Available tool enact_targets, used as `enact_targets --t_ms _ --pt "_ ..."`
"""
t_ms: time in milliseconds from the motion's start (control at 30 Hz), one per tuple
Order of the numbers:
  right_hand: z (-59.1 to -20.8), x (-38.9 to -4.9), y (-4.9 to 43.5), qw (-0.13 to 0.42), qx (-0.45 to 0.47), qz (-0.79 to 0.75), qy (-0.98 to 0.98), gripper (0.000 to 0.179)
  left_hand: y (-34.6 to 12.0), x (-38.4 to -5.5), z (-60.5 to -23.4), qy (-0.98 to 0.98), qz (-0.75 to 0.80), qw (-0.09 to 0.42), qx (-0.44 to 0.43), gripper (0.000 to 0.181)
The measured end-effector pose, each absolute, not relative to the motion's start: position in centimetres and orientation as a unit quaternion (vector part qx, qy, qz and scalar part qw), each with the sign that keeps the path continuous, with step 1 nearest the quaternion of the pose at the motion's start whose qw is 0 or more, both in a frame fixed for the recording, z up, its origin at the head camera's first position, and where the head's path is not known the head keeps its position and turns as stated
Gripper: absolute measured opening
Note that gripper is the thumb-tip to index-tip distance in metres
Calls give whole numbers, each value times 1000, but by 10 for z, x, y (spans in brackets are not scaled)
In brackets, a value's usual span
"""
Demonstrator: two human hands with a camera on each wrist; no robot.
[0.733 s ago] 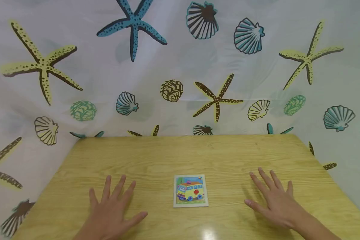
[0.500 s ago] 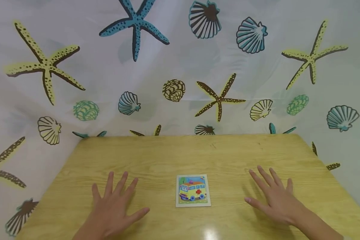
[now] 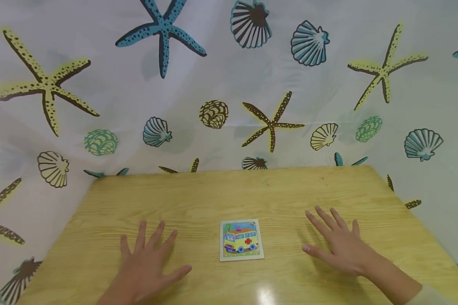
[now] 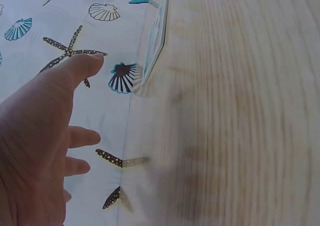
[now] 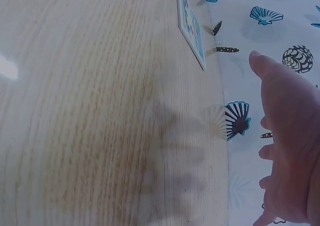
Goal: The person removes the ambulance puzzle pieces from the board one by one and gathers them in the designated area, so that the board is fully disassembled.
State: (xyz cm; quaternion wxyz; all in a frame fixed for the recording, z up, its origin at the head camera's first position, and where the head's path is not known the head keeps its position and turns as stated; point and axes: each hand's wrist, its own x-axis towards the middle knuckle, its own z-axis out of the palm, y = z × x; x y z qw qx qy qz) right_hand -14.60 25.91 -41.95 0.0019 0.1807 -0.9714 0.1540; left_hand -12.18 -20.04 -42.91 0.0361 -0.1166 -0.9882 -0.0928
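Note:
A square picture puzzle board with a pale frame lies flat on the wooden table. Its picture is a yellow ambulance with a red cross. To its left, my left hand hovers with fingers spread, apart from the board. On the other side, my right hand is spread likewise, its thumb pointing toward the board. Neither hand holds anything. Both wrist views show the board edge-on, beyond the left thumb and the right thumb, with hand shadows on the wood.
A white cloth printed with starfish and shells hangs behind the table and along both sides. A bright light reflection shows on the wood near the front. A pale sleeve covers the right forearm's end.
The head view has shifted slightly, moving the whole scene a little in the picture. Relative to the board, both hands have drawn slightly nearer; the board stays put on the table.

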Motion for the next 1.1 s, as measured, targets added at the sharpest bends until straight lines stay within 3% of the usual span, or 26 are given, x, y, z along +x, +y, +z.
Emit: enact_targets --t_ms 267,833,1100 --pt "-424 -154 251 -4 216 194 -957 72 -173 -127 -431 -983 -123 41 -128 85" --pt "-432 -176 220 11 269 195 -943 63 -128 -146 -450 -967 -214 -4 -139 65" --pt "-436 -195 198 -46 302 295 -905 55 -115 -154 -465 -913 -395 7 -99 47"
